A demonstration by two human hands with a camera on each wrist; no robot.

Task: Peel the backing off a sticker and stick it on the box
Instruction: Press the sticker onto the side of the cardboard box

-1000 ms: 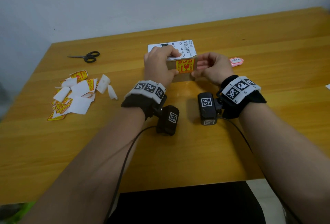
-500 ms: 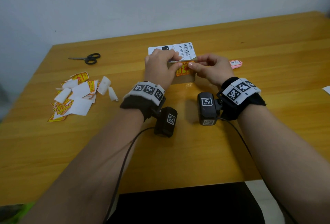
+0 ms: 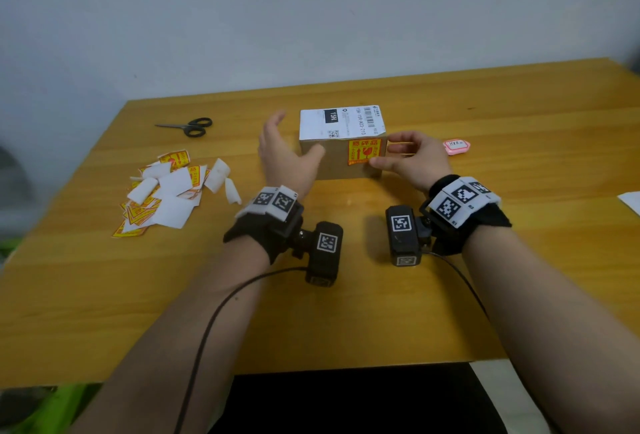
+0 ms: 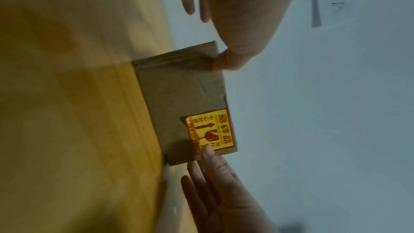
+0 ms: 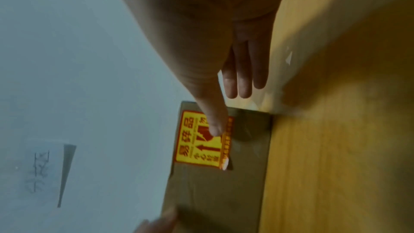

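Observation:
The cardboard box [image 3: 332,165] stands on the table, a white shipping label on its top. A yellow and red fragile sticker [image 3: 363,151] sits on the right of its front face; a lower corner of the sticker [image 5: 225,164] curls off the cardboard. My right hand [image 3: 408,156] is beside the box's right end, thumb [image 5: 215,123] pressing on the sticker, the other fingers straight. My left hand [image 3: 287,153] is spread at the box's left end. Only its thumb [image 4: 226,59] touches the box [image 4: 183,104], near the top left corner.
A heap of stickers and white backing papers [image 3: 169,188] lies to the left on the wooden table [image 3: 346,312]. Black scissors [image 3: 190,126] lie at the back left. A pink tag [image 3: 456,146] is right of the box, and a white sheet [image 3: 630,201] pokes in at the right edge.
Both hands held the box before, the left one over its top. Now my left hand has come off and spread to the left, and my right thumb presses the sticker.

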